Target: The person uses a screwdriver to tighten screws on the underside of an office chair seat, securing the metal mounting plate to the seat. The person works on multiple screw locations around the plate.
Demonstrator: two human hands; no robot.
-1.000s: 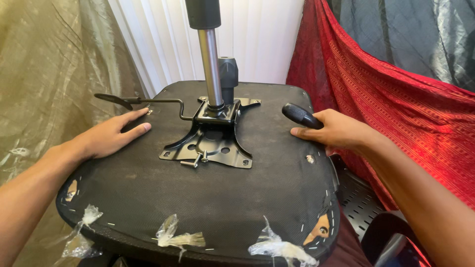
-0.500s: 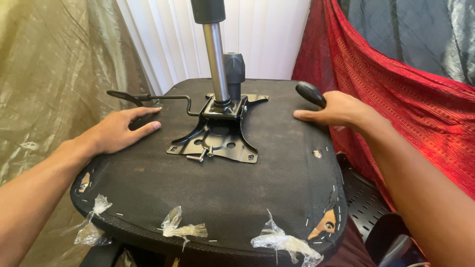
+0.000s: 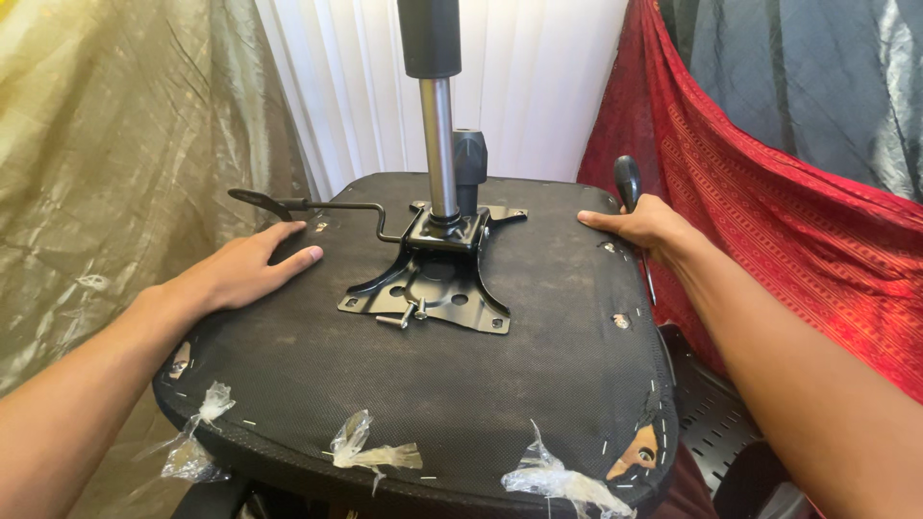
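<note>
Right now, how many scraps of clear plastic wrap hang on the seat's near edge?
3. One scrap at the near left corner, one near the middle of the seat base's front edge, one at the near right. More may hang out of view.

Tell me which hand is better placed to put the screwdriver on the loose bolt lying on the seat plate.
Right. The right hand already grips the screwdriver at the seat's edge, while the left hand lies flat and empty on the seat underside, though nearer the bolt.
</note>
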